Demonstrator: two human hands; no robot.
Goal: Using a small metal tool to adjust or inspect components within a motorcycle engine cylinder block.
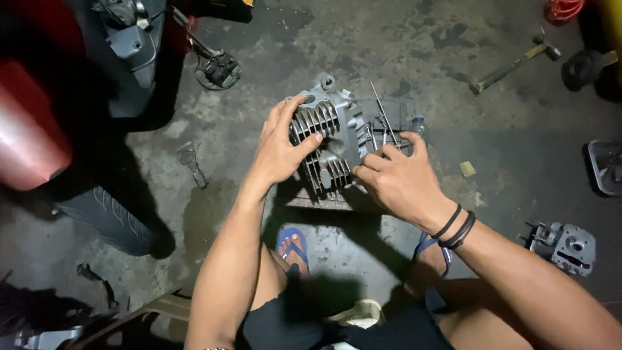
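1. Grey cast-metal engine block (334, 133) at picture centre, matt and a little grimy, ribbed with thin parallel cooling fins along its near side, with a round bolt eye at its far end.
2. Propped on a dark flat board (317, 198) over a stained, patchy concrete floor (272, 52).
3. Long axis running roughly from 6 o'clock up to 12 o'clock, bolt eye towards 12, finned face turned towards 8 o'clock.
4. Left hand (278, 149) at 9 o'clock of the block, wrapped around the fins: fingers curled over the top edge, thumb pressed flat on the ribs, a firm grasp.
5. Right hand (395, 178) at 4 o'clock of the block, fingers bent and bunched against its side, fingertips touching the metal; whether anything small is pinched there, cannot tell.
6. Black bands (457, 228) around the right wrist.
7. Thin straight metal rods (383, 120) sticking up just past the right fingertips, leaning towards 11 o'clock.
8. Blue rubber sandals (293, 245) below the block, at 6 o'clock.
9. Second, smaller grey cast part (570, 246) well apart at 4 o'clock.
10. Hammer (515, 65) with wooden handle lying at 2 o'clock, head towards the upper right.
11. Glossy red panel (26, 129) at 9 o'clock.
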